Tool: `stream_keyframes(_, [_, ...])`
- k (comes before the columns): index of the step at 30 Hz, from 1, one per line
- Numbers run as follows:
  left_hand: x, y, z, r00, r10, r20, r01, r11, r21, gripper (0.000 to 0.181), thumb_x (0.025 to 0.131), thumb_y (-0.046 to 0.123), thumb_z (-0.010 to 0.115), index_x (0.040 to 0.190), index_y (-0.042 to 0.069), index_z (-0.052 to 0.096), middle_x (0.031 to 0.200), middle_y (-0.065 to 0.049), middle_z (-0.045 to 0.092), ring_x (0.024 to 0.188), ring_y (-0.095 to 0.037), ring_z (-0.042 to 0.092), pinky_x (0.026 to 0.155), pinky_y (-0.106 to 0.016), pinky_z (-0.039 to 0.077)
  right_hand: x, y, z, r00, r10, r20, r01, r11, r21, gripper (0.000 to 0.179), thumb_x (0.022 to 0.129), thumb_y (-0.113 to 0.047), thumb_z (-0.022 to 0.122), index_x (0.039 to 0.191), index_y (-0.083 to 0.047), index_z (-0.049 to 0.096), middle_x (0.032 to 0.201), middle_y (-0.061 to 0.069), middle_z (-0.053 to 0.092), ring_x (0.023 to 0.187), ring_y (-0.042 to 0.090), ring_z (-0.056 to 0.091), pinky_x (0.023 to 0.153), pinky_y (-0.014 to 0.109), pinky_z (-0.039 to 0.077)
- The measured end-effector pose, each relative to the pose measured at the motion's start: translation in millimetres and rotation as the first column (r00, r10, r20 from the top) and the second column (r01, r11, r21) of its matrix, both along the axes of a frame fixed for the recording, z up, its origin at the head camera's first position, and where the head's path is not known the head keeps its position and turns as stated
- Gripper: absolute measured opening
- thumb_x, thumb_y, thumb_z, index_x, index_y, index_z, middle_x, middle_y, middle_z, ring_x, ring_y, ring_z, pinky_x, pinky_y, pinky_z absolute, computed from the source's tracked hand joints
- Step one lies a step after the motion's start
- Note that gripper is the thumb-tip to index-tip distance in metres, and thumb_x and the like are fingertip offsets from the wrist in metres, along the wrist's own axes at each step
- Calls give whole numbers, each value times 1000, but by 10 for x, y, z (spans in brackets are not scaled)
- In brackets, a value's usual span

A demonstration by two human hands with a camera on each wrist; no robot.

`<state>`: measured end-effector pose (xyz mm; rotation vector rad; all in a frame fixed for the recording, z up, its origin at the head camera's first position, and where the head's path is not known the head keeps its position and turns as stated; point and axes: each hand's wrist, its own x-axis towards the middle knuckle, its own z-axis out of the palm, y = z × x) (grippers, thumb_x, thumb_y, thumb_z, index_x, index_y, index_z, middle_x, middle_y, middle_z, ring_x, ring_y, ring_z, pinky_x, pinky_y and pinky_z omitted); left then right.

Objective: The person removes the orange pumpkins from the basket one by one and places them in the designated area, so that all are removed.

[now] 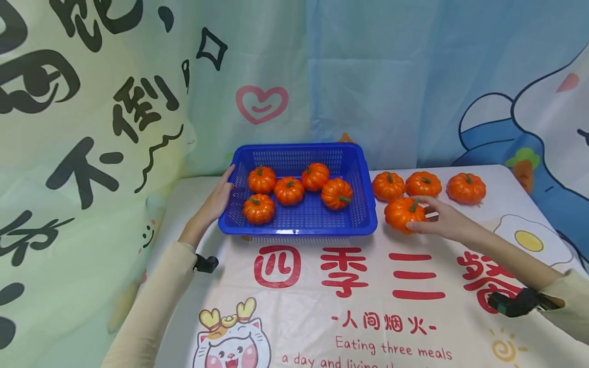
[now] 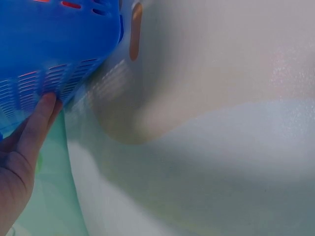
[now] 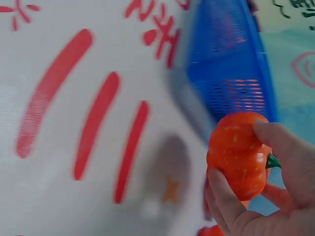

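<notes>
A blue plastic basket [image 1: 294,229] with slotted walls stands at the back of the table, holding several small orange pumpkins [image 1: 289,191] with green stems. My left hand [image 1: 217,201] rests against the basket's left side; in the left wrist view its fingers [image 2: 42,118] lie straight along the slotted wall. Just right of the basket, my right hand [image 1: 437,220] grips another pumpkin [image 1: 399,214] between thumb and fingers. The right wrist view shows this pumpkin [image 3: 236,152] held above the tablecloth, its shadow on the cloth below, near the basket's side wall.
Behind my right hand, a row of three pumpkins [image 1: 423,184] sits along the table's back edge. A printed white tablecloth [image 1: 322,276] with red characters covers the table. Patterned fabric [image 1: 359,92] hangs behind and to the left.
</notes>
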<state>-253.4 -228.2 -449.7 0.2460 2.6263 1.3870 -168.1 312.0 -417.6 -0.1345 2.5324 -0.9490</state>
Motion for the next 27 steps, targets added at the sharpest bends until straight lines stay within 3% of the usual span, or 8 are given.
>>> stream_keyframes(5, [11, 1, -27, 1000, 6, -11, -6, 1000, 5, 60, 100, 25, 21, 158, 25, 6, 164, -11, 9, 149, -35, 18, 122, -52, 13, 20, -31, -199, 1000, 25, -1, -25, 1000, -7, 90, 88, -45, 66, 152, -2, 21, 140, 32, 39, 122, 49, 42, 87, 52, 55])
stream_keyframes(10, [17, 8, -5, 1000, 10, -4, -10, 1000, 8, 61, 100, 25, 22, 158, 25, 6, 164, -11, 9, 150, -34, 18, 122, -51, 13, -47, -73, -297, 999, 23, -33, -23, 1000, -1, 89, 87, -46, 67, 152, -3, 24, 140, 31, 41, 123, 48, 43, 88, 53, 54])
stream_keyframes(16, [11, 22, -4, 1000, 11, -2, -11, 1000, -6, 61, 99, 25, 21, 158, 25, 5, 165, -10, 8, 150, -34, 16, 122, -52, 13, -106, -115, -412, 999, 39, -8, -39, 999, 32, 92, 86, -50, 66, 153, -5, 23, 140, 30, 42, 123, 46, 44, 90, 55, 53])
stream_keyframes(27, [10, 9, 21, 1000, 12, -8, -12, 1000, -8, 60, 100, 23, 21, 158, 24, 6, 165, -10, 7, 151, -32, 14, 123, -50, 11, -183, -167, -405, 992, 112, -50, -110, 993, 41, 88, 86, -42, 69, 150, 0, 26, 137, 31, 46, 118, 45, 49, 90, 54, 53])
